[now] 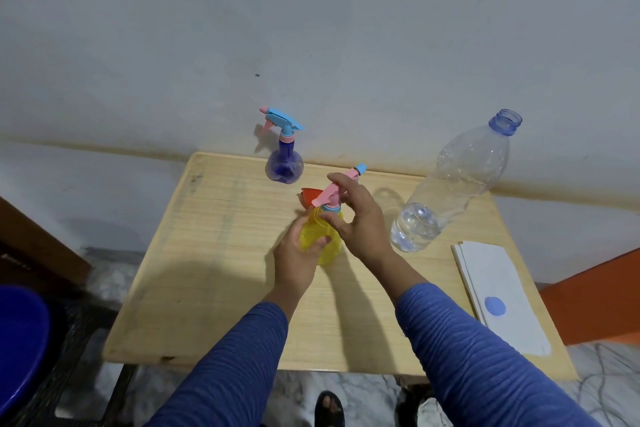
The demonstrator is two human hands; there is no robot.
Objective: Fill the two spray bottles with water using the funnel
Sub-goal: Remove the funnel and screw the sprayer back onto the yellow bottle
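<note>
A yellow spray bottle [327,248] stands at the middle of the wooden table [214,288]. My left hand [299,258] grips its body from the left. My right hand [360,218] holds its pink and blue spray head [332,192] at the neck, fingers around the collar. An orange funnel [308,196] lies just behind the yellow bottle, partly hidden by the spray head. A purple spray bottle [284,163] with a blue and pink head stands at the table's far edge. A large clear water bottle [453,184], uncapped, holds a little water at its base.
A folded white cloth [502,291] with the blue bottle cap [495,306] on it lies at the table's right side. A blue tub [19,340] sits at the lower left. A wall runs right behind the table. An orange surface [595,305] is at the right.
</note>
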